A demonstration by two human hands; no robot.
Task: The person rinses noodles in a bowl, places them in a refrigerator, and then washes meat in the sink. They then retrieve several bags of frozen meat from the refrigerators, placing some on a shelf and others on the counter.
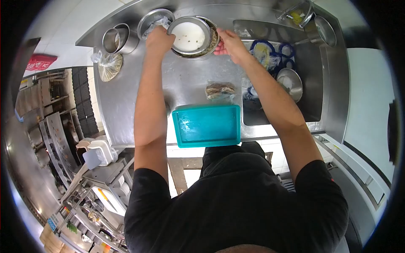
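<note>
At the back of the steel counter, a metal bowl [187, 36] with white contents and a few dark specks sits inside or over a larger metal bowl [204, 54]. Brownish bits show along the larger bowl's right side. My left hand [160, 41] is closed at the left rim of the white-filled bowl. On the right, my right hand [230, 45] has its fingers closed on the larger bowl's rim. Behind my left hand stands another metal bowl [145, 21] with a clear plastic bag [157, 25] in it.
Nearest me lies a teal plastic tray [206, 125], with a bagged brown item [220, 90] behind it. Metal containers [120, 39] and a tied bag of grains [109, 67] stand left. The sink [310, 101] at right holds blue-rimmed items [262, 47] and a metal bowl [295, 86].
</note>
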